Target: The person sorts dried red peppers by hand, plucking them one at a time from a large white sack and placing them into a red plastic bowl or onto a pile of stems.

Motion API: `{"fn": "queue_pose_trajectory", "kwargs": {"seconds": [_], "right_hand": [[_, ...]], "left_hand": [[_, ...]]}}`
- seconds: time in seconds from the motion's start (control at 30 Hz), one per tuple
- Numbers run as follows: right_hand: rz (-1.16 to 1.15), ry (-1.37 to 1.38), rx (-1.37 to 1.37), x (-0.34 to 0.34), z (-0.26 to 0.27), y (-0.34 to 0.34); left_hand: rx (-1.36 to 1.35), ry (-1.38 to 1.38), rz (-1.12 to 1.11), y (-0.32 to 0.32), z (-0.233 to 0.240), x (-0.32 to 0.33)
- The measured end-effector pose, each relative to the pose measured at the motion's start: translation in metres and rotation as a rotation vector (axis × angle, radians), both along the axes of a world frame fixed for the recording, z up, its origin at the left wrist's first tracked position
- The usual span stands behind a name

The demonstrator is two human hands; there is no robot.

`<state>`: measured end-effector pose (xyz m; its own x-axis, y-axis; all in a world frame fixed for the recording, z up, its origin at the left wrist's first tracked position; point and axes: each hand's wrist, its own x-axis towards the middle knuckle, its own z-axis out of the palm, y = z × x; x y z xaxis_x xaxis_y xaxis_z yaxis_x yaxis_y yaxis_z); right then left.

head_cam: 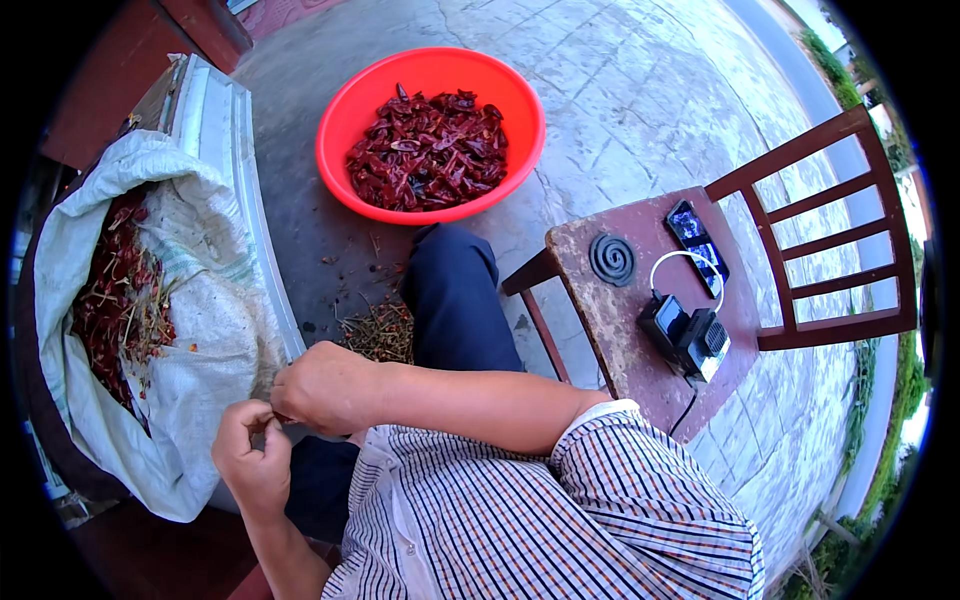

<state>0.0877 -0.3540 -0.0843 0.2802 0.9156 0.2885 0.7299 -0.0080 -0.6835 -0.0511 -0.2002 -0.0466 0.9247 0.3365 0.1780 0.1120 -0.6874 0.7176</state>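
My left hand and my right hand meet at their fingertips beside the near edge of a white woven sack. Thumb and forefinger are pinched on each side; whether a small thing is between them is hidden. Inside the open sack lie dried red chillies with pale stems. A red plastic basin on the floor holds a heap of dark red dried chillies. Loose chilli stems are piled on the floor between the sack and my knee.
A worn wooden chair stands at the right. On its seat are a black mosquito coil, a smartphone and a small black device with a white cable. A white metal-edged box or frame stands behind the sack.
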Motion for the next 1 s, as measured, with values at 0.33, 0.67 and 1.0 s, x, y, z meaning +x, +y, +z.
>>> {"fn": "queue_pose_trajectory", "kwargs": {"seconds": [0.33,0.67,1.0], "right_hand": [[-0.036,0.014,0.336,-0.006,-0.006,0.004],[0.081,0.406,0.421,0.000,0.013,-0.015],[0.087,0.470,0.224,0.000,0.019,-0.018]], "left_hand": [[-0.378,-0.035,0.184,0.016,-0.021,-0.016],[-0.026,0.156,-0.037,0.008,0.012,-0.007],[0.023,-0.256,-0.101,-0.008,0.034,-0.005]]}}
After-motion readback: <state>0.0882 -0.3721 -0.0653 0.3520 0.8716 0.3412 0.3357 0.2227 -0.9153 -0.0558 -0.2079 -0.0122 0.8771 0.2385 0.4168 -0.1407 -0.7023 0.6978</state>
